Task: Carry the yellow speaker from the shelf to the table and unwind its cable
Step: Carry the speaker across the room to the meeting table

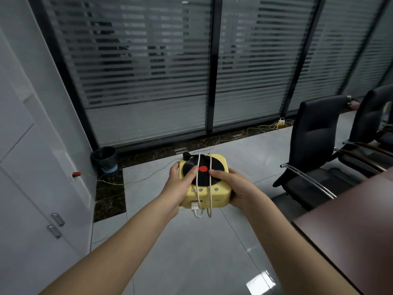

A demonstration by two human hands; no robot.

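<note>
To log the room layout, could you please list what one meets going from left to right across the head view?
cabinet door handles → waste bin → left hand → yellow speaker → right hand → nearest black chair

speaker [221, 193]: showing yellow, with black disc [219, 167] and red dot [203, 168]
cable [210, 182]: looking white
chairs [314, 133]: showing black
table [350, 220]: showing reddish brown
glass [148, 71]: showing grey horizontal stripes

both hands [180, 186] [234, 188] grip the cable-wrapped yellow speaker [220, 193] above the floor.
</note>
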